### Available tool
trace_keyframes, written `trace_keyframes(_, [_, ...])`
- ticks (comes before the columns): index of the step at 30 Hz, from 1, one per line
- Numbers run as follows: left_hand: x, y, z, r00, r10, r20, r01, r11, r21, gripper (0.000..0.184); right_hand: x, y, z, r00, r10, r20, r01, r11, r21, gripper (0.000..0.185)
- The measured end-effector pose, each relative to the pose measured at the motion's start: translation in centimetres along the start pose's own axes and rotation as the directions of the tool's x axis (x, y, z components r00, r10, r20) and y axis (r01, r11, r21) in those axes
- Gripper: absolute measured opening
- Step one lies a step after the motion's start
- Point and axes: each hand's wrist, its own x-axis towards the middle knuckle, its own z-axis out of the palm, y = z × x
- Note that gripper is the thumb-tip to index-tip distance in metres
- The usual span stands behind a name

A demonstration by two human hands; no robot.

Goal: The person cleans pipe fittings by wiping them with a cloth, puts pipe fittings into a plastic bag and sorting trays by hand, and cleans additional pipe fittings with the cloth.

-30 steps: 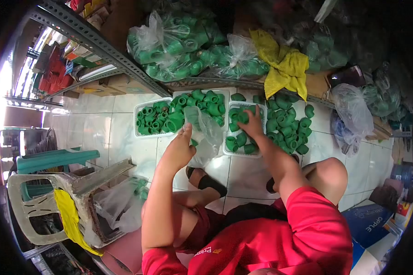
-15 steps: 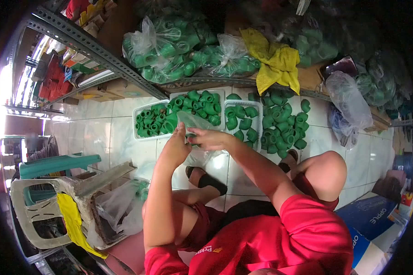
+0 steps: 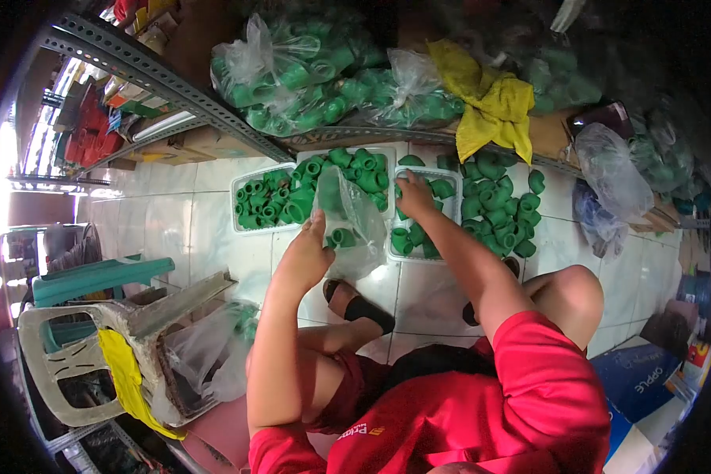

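Observation:
My left hand (image 3: pixel 308 251) is closed on the edge of a clear plastic bag (image 3: pixel 362 233), which hangs open above the floor tiles. A few green pipe elbows (image 3: pixel 341 237) lie inside it. Over the right-hand white tray (image 3: pixel 457 207), my right hand (image 3: pixel 415 195) reaches down with curled fingers around a green pipe elbow (image 3: pixel 401 210); the fingertips are partly hidden. Other green elbows (image 3: pixel 442 189) rest in that tray.
Two more white trays with green fittings (image 3: pixel 265 204) stand to the left. Loose elbows (image 3: pixel 498 209) are heaped on the floor at right. Bagged fittings (image 3: pixel 292 75) and a yellow cloth (image 3: pixel 494 107) sit on the shelf (image 3: pixel 166 87). A worn chair (image 3: pixel 63 324) stands at left.
My right hand has left the bag and moved right to the tray of elbows. The bag now hangs from my left hand, more opened out, with green elbows visible in it.

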Motion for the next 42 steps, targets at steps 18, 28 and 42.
trace_keyframes(18, [-0.8, 0.3, -0.5, 0.989, 0.074, 0.124, -0.078, 0.997, 0.026, 0.067, -4.7, -4.1, 0.9, 0.944, 0.315, 0.094, -0.274, 0.912, -0.305, 0.067])
trace_keyframes(28, [-0.8, -1.3, -0.1, 0.974, 0.172, 0.146, -0.188, 0.977, 0.098, 0.066, -4.5, 1.6, 0.4, 0.977, 0.138, -0.162, -0.105, 0.975, 0.197, 0.056])
trace_keyframes(42, [-0.2, -0.7, 0.6, 0.985, 0.158, 0.064, -0.163, 0.982, 0.097, 0.066, -4.0, -16.0, -4.3, 0.662, -0.103, 0.743, -0.740, 0.064, 0.669, 0.057])
